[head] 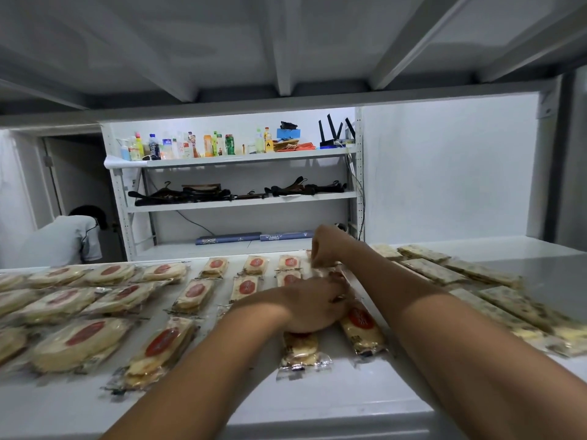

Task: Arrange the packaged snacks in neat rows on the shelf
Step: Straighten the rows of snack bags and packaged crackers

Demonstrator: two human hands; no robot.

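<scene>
Clear-wrapped cracker packs with red oval labels lie in rows on the white shelf (317,404). My left hand (313,308) lies curled on top of one pack (300,349) in the middle row, next to another labelled pack (362,328) on its right. My right hand (327,246) reaches to the back of the shelf and pinches the edge of a pack (320,269) there. Round cracker packs (79,342) fill the left side. Flat speckled packs (432,269) lie on the right.
The upper shelf's underside (286,42) hangs low overhead. Behind stands another rack with bottles (197,146), hangers (222,192) and a router (336,131). A person in a grey shirt (63,239) bends over at the far left. The shelf's front strip is bare.
</scene>
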